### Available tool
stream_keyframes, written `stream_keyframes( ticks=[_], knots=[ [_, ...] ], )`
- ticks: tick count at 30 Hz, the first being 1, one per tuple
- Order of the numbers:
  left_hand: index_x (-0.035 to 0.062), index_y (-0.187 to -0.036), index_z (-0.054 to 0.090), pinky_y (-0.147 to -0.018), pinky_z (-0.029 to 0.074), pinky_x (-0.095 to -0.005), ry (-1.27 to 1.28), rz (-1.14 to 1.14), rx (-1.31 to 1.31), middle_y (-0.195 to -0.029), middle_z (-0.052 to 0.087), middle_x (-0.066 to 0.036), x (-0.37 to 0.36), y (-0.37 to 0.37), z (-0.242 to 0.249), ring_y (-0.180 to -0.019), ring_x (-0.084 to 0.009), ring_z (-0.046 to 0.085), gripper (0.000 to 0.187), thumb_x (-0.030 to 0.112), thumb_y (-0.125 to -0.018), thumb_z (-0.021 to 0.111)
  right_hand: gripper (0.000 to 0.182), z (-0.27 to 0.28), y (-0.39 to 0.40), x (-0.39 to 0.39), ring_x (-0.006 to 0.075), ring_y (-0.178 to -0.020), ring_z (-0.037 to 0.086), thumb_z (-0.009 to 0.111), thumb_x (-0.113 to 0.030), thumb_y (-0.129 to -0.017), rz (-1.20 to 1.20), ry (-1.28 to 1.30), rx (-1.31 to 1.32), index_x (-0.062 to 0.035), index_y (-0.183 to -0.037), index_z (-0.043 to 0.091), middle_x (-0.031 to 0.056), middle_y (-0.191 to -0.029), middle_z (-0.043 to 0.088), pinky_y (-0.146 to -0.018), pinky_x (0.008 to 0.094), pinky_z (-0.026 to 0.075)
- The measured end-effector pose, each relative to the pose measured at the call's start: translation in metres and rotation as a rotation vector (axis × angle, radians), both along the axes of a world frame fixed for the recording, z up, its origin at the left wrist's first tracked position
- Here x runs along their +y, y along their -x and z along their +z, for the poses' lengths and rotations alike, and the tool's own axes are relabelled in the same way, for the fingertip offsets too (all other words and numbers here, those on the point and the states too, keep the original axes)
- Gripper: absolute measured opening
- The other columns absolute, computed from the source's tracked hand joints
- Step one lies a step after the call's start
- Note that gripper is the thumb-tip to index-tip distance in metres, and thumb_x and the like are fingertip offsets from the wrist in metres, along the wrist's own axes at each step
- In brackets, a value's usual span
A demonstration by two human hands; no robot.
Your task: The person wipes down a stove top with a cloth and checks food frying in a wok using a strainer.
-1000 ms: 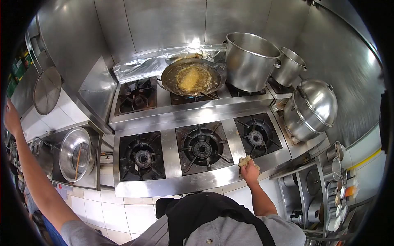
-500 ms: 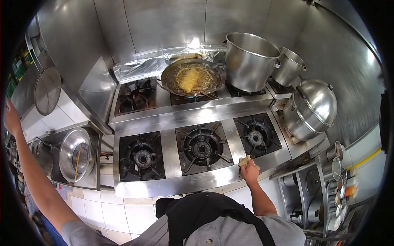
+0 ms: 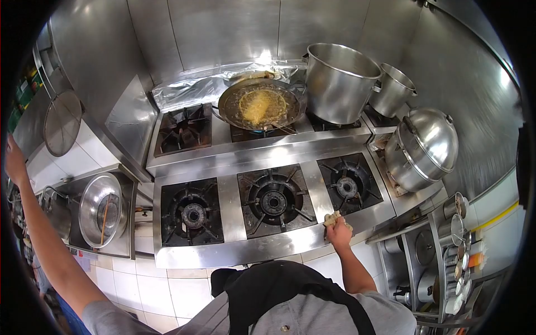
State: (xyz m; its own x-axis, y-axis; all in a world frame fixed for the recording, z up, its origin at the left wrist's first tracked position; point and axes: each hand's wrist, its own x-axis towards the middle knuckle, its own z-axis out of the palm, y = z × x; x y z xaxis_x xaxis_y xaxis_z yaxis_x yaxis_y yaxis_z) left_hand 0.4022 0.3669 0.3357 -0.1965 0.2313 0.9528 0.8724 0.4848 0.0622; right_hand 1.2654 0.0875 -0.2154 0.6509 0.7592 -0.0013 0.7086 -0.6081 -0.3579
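Observation:
My right hand (image 3: 339,233) is closed on a crumpled, pale cloth (image 3: 333,218). It rests at the steel front edge of the stove (image 3: 259,245), just below the right front burner (image 3: 347,187). Far out to the left my left hand (image 3: 15,162) is raised at the border of the view, its fingers mostly cut off. To its right hangs a round mesh strainer (image 3: 62,124) with a long handle. On a back burner stands a wok (image 3: 229,109) of bubbling oil, with a yellow, frying mass (image 3: 258,109) in the middle.
A large steel pot (image 3: 338,89), a smaller pot (image 3: 392,92) and a domed, lidded pot (image 3: 430,145) stand at the right. A steel bowl (image 3: 89,209) with a wooden stick sits at the left. Shelves (image 3: 410,245) with pans and containers line the lower right.
The view shifts very slightly. My right hand stays on the cloth at the stove's edge, and my left arm remains stretched out. The yellow mass in the oil looks slightly different in shape.

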Motion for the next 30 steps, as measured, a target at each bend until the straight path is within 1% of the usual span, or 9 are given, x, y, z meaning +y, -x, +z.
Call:
stream_keyframes(
  ticks=[2, 4, 5, 7, 13, 23, 26, 28, 30],
  knots=[
    [0.0086, -0.111, 0.060, -0.079, 0.046, -0.0449, 0.065, 0.018, 0.065, -0.103, 0.061, -0.020, 0.000, 0.003, 0.001, -0.093, -0.0384, 0.058, 0.057, 0.055, -0.088, 0.035, 0.032, 0.003, 0.000, 0.001, 0.0398, -0.074, 0.061, 0.052, -0.030, -0.076, 0.001, 0.009, 0.003, -0.0061, -0.097, 0.050, 0.0214, -0.079, 0.063, -0.070, 0.0486, 0.046],
    [0.0089, -0.111, 0.060, -0.077, 0.046, -0.0462, 0.141, 0.162, 0.083, -0.103, 0.060, -0.022, 0.001, 0.005, 0.001, -0.092, -0.0399, 0.058, 0.058, 0.056, -0.088, 0.035, 0.032, 0.003, 0.000, 0.000, 0.0397, -0.074, 0.061, 0.052, -0.030, -0.076, 0.001, 0.020, 0.007, -0.0061, -0.097, 0.050, 0.0215, -0.079, 0.063, -0.070, 0.0486, 0.046],
    [0.0089, -0.111, 0.060, -0.077, 0.046, -0.0462, 0.140, 0.162, 0.083, -0.103, 0.060, -0.022, 0.002, 0.005, 0.000, -0.092, -0.0399, 0.058, 0.058, 0.056, -0.088, 0.035, 0.033, 0.001, -0.001, 0.000, 0.0396, -0.074, 0.061, 0.052, -0.030, -0.076, 0.010, -0.005, -0.009, -0.0061, -0.097, 0.050, 0.0213, -0.079, 0.063, -0.070, 0.0487, 0.046],
    [0.0087, -0.111, 0.060, -0.077, 0.046, -0.0466, -0.029, 0.021, -0.125, -0.102, 0.061, -0.022, 0.005, 0.003, -0.001, -0.092, -0.0406, 0.058, 0.059, 0.057, -0.087, 0.035, 0.033, 0.001, -0.001, 0.000, 0.0394, -0.074, 0.061, 0.052, -0.031, -0.075, 0.018, -0.031, -0.025, -0.0061, -0.097, 0.050, 0.0211, -0.079, 0.063, -0.069, 0.0488, 0.046],
    [0.0074, -0.112, 0.059, -0.082, 0.044, -0.0444, -0.069, 0.009, -0.166, -0.106, 0.060, -0.021, 0.000, -0.013, -0.001, -0.098, -0.0387, 0.056, 0.062, 0.058, -0.087, 0.033, 0.035, 0.000, -0.002, 0.002, 0.0390, -0.073, 0.061, 0.054, -0.034, -0.075, -0.007, 0.021, -0.041, -0.0066, -0.096, 0.050, 0.0202, -0.077, 0.063, -0.068, 0.0492, 0.046],
    [0.0079, -0.113, 0.059, -0.085, 0.042, -0.0446, -0.042, -0.007, -0.117, -0.110, 0.059, -0.019, -0.002, -0.016, -0.004, -0.101, -0.0380, 0.055, 0.065, 0.060, -0.087, 0.030, 0.035, -0.002, -0.004, 0.002, 0.0387, -0.071, 0.061, 0.055, -0.034, -0.075, -0.009, -0.023, -0.033, -0.0066, -0.096, 0.050, 0.0197, -0.074, 0.063, -0.067, 0.0484, 0.046],
    [0.0077, -0.113, 0.059, -0.086, 0.042, -0.0444, -0.056, -0.024, -0.198, -0.110, 0.059, -0.019, -0.001, -0.010, -0.002, -0.102, -0.0382, 0.054, 0.067, 0.061, -0.086, 0.029, 0.033, -0.002, -0.002, 0.003, 0.0380, -0.067, 0.061, 0.054, -0.032, -0.074, 0.003, -0.055, -0.055, -0.0058, -0.094, 0.050, 0.0196, -0.072, 0.062, -0.064, 0.0480, 0.046],
    [0.0079, -0.113, 0.059, -0.087, 0.042, -0.0445, 0.046, 0.091, -0.314, -0.110, 0.058, -0.020, 0.001, -0.006, 0.002, -0.103, -0.0381, 0.054, 0.068, 0.063, -0.085, 0.029, 0.031, -0.002, -0.002, 0.003, 0.0374, -0.064, 0.061, 0.053, -0.030, -0.074, 0.009, -0.065, -0.086, -0.0053, -0.092, 0.049, 0.0192, -0.069, 0.062, -0.061, 0.0478, 0.046],
    [0.0082, -0.113, 0.059, -0.086, 0.042, -0.0448, 0.020, 0.053, -0.276, -0.110, 0.058, -0.020, 0.001, -0.005, 0.000, -0.103, -0.0383, 0.054, 0.068, 0.063, -0.085, 0.029, 0.031, -0.002, -0.003, 0.003, 0.0374, -0.064, 0.062, 0.053, -0.030, -0.074, 0.019, -0.071, -0.076, -0.0054, -0.092, 0.049, 0.0192, -0.069, 0.062, -0.062, 0.0476, 0.047]
  ],
)
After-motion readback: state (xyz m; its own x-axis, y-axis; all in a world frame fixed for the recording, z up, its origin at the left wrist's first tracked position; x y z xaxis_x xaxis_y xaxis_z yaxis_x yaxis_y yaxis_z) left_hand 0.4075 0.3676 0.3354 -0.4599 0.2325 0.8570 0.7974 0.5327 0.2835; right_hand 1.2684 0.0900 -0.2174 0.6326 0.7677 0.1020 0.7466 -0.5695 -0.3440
